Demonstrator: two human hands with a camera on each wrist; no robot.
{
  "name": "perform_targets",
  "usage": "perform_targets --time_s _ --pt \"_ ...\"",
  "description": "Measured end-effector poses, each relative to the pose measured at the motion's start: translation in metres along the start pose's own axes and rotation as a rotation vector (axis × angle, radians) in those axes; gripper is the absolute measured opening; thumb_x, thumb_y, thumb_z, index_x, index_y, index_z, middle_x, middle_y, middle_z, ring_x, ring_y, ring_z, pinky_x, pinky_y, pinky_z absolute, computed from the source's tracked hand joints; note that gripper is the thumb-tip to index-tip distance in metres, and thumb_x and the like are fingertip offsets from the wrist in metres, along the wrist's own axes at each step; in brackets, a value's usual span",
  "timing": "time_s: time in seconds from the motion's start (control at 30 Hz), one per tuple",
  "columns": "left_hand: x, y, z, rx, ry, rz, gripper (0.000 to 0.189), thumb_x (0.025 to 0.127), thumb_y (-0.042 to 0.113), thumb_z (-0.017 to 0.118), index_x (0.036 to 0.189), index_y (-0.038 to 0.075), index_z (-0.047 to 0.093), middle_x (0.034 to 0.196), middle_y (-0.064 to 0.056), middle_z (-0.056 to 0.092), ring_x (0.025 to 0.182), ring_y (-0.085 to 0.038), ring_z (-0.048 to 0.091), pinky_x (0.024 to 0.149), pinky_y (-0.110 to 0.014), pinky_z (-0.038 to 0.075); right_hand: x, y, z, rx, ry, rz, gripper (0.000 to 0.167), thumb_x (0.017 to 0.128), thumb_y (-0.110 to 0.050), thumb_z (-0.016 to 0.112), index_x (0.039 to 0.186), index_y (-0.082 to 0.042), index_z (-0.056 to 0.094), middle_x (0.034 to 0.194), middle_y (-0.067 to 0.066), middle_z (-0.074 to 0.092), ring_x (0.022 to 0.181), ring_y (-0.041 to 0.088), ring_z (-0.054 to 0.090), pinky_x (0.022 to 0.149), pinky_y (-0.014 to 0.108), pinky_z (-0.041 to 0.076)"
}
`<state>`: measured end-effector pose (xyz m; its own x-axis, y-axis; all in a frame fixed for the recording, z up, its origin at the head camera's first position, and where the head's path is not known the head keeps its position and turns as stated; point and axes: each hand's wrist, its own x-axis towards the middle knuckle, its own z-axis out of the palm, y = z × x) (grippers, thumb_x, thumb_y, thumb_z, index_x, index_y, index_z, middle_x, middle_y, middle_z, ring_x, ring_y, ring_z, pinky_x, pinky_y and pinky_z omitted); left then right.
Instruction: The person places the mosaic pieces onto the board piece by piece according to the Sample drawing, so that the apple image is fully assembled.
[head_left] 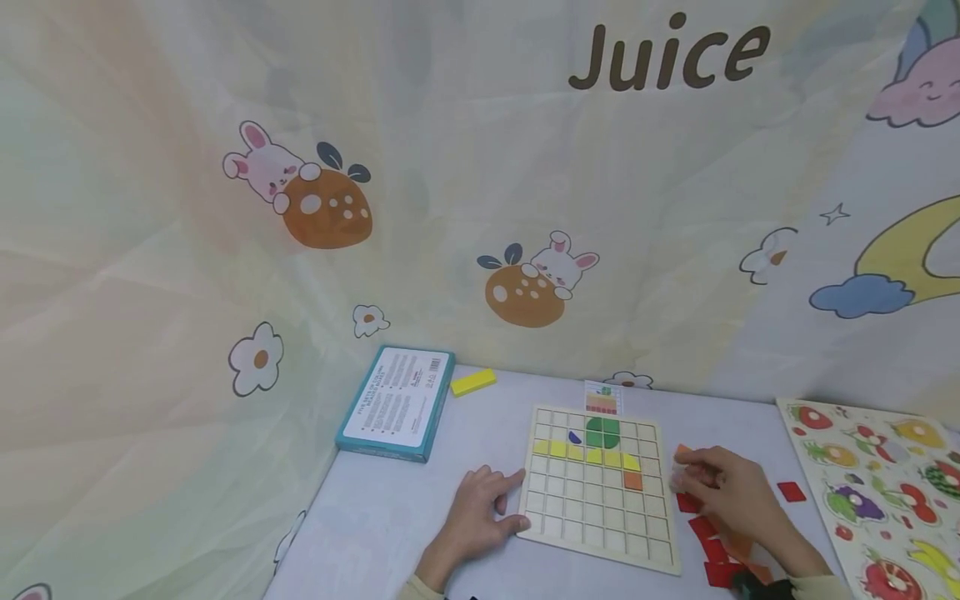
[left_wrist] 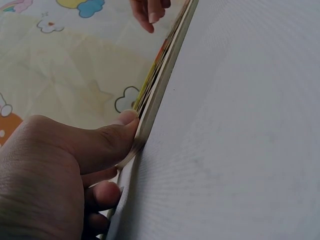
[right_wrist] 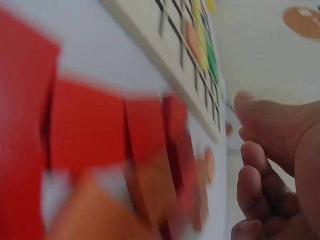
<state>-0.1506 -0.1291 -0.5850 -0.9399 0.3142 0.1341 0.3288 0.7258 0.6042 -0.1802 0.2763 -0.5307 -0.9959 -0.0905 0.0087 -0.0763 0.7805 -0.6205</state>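
Nearby, most red tiles (head_left: 714, 550) lie at six o'clock from the half-curled right hand (head_left: 726, 490), whose contents I cannot tell; the board (head_left: 573, 508), held by the left hand (head_left: 478, 510), sits at nine.

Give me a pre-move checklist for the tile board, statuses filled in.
1. Board steadied: ok, left hand touches its left edge.
2. Bare squares available: ok, several below the yellow row.
3. Picture card in view: ok, at the board's far edge.
4. Loose tiles sorted by colour: not ok, red tiles and orange tiles lie mixed.
5. Right hand holding a tile: cannot tell, fingertips unclear.
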Motion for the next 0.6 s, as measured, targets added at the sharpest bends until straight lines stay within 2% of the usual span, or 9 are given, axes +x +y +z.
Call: perform_targets --time_s 0.13,0.27,0.43,0.6 --pt "0.000 0.000 0.000 0.014 -0.002 0.003 0.067 0.082 0.049 0.085 0.142 0.025 0.069 0.072 0.019 0.047 0.075 0.002 0.035 0.076 -0.021 0.031 0.002 0.029 -0.035 -0.111 0.016 0.025 0.048 0.091 -0.034 0.085 0.124 -0.001 0.074 0.105 0.015 0.074 0.087 0.022 0.065 0.062 0.024 0.048" --pt "-0.001 0.000 -0.001 0.029 0.004 0.010 0.067 0.082 0.048 0.085 0.142 0.024 0.069 0.072 0.019 0.046 0.075 0.002 0.035 0.076 -0.020 0.031 0.004 0.053 -0.055 -0.169 -0.040 0.058 0.058 0.092 -0.038 0.083 0.127 0.006 0.069 0.108 0.023 0.073 0.089 0.029 0.069 0.064 0.030 0.052" --pt "-0.001 0.001 -0.001 0.023 0.002 0.008 0.067 0.082 0.048 0.086 0.142 0.023 0.069 0.072 0.019 0.046 0.075 0.002 0.035 0.076 -0.020 0.031 0.002 0.069 -0.056 -0.174 -0.138 0.128 0.064 0.091 -0.045 0.082 0.126 0.007 0.068 0.104 0.019 0.073 0.087 0.023 0.065 0.067 0.034 0.053" --pt "-0.001 0.002 0.000 0.012 -0.001 0.004 0.067 0.082 0.048 0.085 0.142 0.023 0.069 0.072 0.019 0.047 0.076 0.002 0.035 0.076 -0.021 0.031 0.001 0.071 -0.053 -0.174 -0.139 0.140 0.057 0.088 -0.039 0.086 0.121 0.005 0.070 0.096 0.009 0.072 0.082 0.019 0.060 0.064 0.030 0.050"
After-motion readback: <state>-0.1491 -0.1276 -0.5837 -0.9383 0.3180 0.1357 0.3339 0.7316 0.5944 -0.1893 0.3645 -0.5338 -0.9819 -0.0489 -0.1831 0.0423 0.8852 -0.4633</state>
